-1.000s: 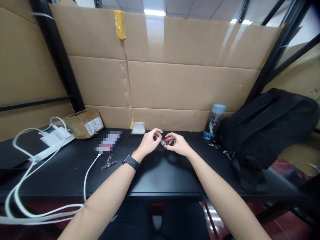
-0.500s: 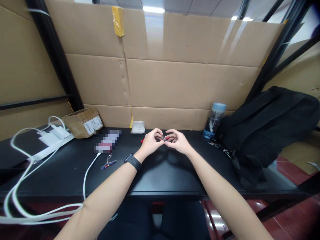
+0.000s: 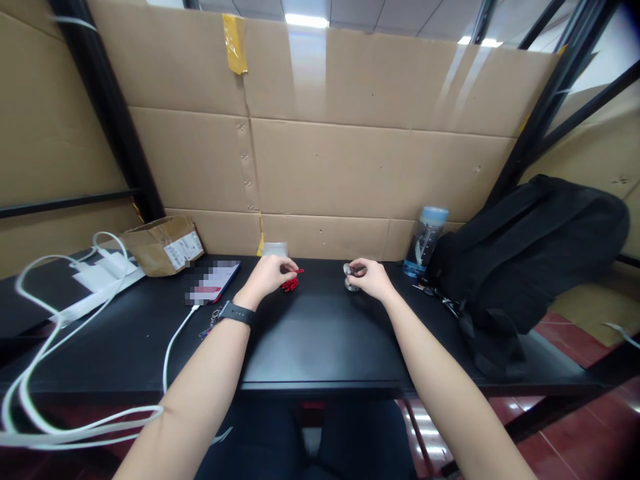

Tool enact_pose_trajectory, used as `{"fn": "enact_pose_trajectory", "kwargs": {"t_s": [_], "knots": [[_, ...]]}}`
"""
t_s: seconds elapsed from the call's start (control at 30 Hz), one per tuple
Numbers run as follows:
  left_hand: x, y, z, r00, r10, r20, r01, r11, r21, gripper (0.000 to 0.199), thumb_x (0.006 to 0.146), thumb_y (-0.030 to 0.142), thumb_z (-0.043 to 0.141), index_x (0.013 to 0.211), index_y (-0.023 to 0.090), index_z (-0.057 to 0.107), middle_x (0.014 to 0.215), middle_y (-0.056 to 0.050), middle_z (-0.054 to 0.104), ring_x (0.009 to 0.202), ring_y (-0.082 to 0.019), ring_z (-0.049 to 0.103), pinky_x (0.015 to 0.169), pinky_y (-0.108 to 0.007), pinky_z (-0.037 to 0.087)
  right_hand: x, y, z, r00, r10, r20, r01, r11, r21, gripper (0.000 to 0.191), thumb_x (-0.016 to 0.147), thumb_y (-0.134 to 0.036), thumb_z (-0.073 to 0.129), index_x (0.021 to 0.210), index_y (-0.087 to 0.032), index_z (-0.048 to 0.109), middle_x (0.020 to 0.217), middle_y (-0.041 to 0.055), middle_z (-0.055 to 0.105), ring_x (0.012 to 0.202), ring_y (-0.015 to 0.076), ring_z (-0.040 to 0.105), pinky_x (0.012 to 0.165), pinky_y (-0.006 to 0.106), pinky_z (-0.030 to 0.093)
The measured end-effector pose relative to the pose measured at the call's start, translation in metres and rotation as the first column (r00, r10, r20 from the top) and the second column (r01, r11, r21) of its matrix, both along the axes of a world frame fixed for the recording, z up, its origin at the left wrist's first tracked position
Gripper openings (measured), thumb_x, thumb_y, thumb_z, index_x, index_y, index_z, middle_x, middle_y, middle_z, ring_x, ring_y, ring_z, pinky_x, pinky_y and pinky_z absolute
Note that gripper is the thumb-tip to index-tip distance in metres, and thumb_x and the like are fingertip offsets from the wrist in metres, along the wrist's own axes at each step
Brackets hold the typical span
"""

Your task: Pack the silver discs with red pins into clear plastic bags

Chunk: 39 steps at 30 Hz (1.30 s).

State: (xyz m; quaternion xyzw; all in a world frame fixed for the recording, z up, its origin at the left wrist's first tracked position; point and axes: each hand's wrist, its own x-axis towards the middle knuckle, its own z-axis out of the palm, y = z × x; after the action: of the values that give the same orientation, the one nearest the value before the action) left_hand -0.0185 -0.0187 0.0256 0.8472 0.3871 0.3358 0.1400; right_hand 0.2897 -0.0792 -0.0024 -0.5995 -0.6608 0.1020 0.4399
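Observation:
My left hand is closed in a pinch over a small heap of red pieces on the black table. A thin red piece sticks out from its fingertips; its kind is too small to tell. To the right, my right hand has its fingers closed around a small round shiny disc, tilted on edge. Just below that disc, close to the tabletop, is a second round silvery piece. Whether the two pieces are joined I cannot tell, since the fingers partly cover them.
A phone with a white cable lies left, near an open cardboard box and a white power strip. A whitish packet stands behind my left hand. At right are a water bottle and black backpack.
My hands were together at the middle over a small shiny thing. They have since parted: the left moved left to the red heap, the right moved right with the shiny disc.

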Motion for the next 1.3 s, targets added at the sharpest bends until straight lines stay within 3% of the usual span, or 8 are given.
{"fn": "enact_pose_trajectory", "kwargs": {"t_s": [0.07, 0.2, 0.37, 0.7, 0.77, 0.9, 1.0, 1.3], "knots": [[-0.007, 0.004, -0.001, 0.999, 0.023, -0.028, -0.024, 0.999, -0.021, 0.008, 0.079, 0.023, 0.072, 0.085, 0.021, 0.078, 0.082, -0.001, 0.079, 0.081, -0.019, 0.074, 0.077, -0.028, 0.054, 0.01, 0.002, -0.002, 0.995, -0.048, 0.087, 0.052, 0.998, -0.044, 0.028, 0.065, -0.029, 0.08, 0.093, -0.023, 0.077, 0.091, 0.0031, 0.078, 0.077, 0.0193, 0.07, 0.073, 0.03, 0.053], [-0.009, 0.007, -0.003, 0.998, 0.039, -0.05, -0.041, 0.998, -0.038, 0.007, 0.08, 0.026, 0.074, 0.083, 0.021, 0.078, 0.08, -0.001, 0.079, 0.079, -0.019, 0.073, 0.073, -0.027, 0.051, 0.019, 0.007, -0.009, 0.989, -0.029, 0.146, 0.045, 0.993, -0.109, 0.025, 0.068, -0.029, 0.079, 0.092, -0.021, 0.079, 0.087, 0.0032, 0.079, 0.079, 0.0193, 0.071, 0.075, 0.028, 0.052], [-0.005, 0.006, -0.006, 0.992, -0.014, -0.125, 0.009, 0.999, -0.038, 0.006, 0.079, 0.027, 0.075, 0.08, 0.022, 0.079, 0.081, 0.0, 0.079, 0.08, -0.019, 0.072, 0.074, -0.026, 0.048, 0.019, 0.009, -0.013, 0.986, 0.018, 0.164, 0.009, 0.987, -0.163, 0.021, 0.067, -0.023, 0.079, 0.088, -0.021, 0.08, 0.085, 0.0038, 0.079, 0.086, 0.0205, 0.073, 0.078, 0.026, 0.052], [-0.001, 0.01, -0.013, 0.966, 0.006, -0.257, -0.016, 0.999, -0.038, 0.008, 0.074, 0.028, 0.075, 0.077, 0.021, 0.077, 0.083, -0.003, 0.076, 0.082, -0.021, 0.07, 0.077, -0.029, 0.049, 0.02, 0.009, -0.014, 0.983, 0.035, 0.179, 0.002, 0.98, -0.199, 0.022, 0.067, -0.023, 0.082, 0.089, -0.021, 0.079, 0.089, 0.0037, 0.079, 0.082, 0.0198, 0.072, 0.076, 0.027, 0.052], [0.0, 0.008, -0.015, 0.955, 0.056, -0.29, -0.063, 0.998, -0.016, 0.019, 0.071, 0.032, 0.076, 0.087, 0.022, 0.076, 0.094, -0.004, 0.076, 0.089, -0.023, 0.07, 0.08, -0.03, 0.05, 0.02, 0.009, -0.014, 0.983, 0.036, 0.181, 0.001, 0.98, -0.201, 0.022, 0.067, -0.022, 0.082, 0.089, -0.021, 0.079, 0.089, 0.0034, 0.079, 0.082, 0.0194, 0.071, 0.076, 0.027, 0.052], [0.009, -0.002, -0.02, 0.897, 0.259, -0.359, -0.281, 0.96, -0.009, 0.072, 0.069, 0.056, 0.074, 0.133, 0.025, 0.059, 0.135, -0.012, 0.063, 0.118, -0.035, 0.062, 0.089, -0.041, 0.052, 0.019, 0.009, -0.014, 0.982, 0.041, 0.182, -0.003, 0.979, -0.203, 0.021, 0.067, -0.022, 0.081, 0.088, -0.021, 0.078, 0.088, 0.0026, 0.078, 0.08, 0.0183, 0.07, 0.074, 0.026, 0.051], [0.019, -0.007, -0.025, 0.838, 0.317, -0.445, -0.373, 0.927, -0.043, 0.094, 0.068, 0.071, 0.069, 0.146, 0.023, 0.047, 0.146, -0.017, 0.055, 0.128, -0.043, 0.054, 0.096, -0.049, 0.05, 0.019, 0.009, -0.014, 0.982, 0.041, 0.185, -0.003, 0.979, -0.204, 0.02, 0.068, -0.023, 0.081, 0.088, -0.022, 0.078, 0.088, 0.0025, 0.078, 0.08, 0.0184, 0.07, 0.075, 0.026, 0.051], [0.022, 0.005, -0.036, 0.888, 0.229, -0.398, -0.259, 0.966, -0.022, 0.061, 0.081, 0.04, 0.066, 0.134, 0.014, 0.054, 0.132, -0.021, 0.064, 0.119, -0.036, 0.063, 0.098, -0.041, 0.049, 0.019, 0.009, -0.013, 0.982, 0.047, 0.183, -0.009, 0.978, -0.208, 0.021, 0.068, -0.023, 0.081, 0.089, -0.022, 0.077, 0.089, 0.0025, 0.077, 0.08, 0.0179, 0.069, 0.075, 0.026, 0.051]]}}
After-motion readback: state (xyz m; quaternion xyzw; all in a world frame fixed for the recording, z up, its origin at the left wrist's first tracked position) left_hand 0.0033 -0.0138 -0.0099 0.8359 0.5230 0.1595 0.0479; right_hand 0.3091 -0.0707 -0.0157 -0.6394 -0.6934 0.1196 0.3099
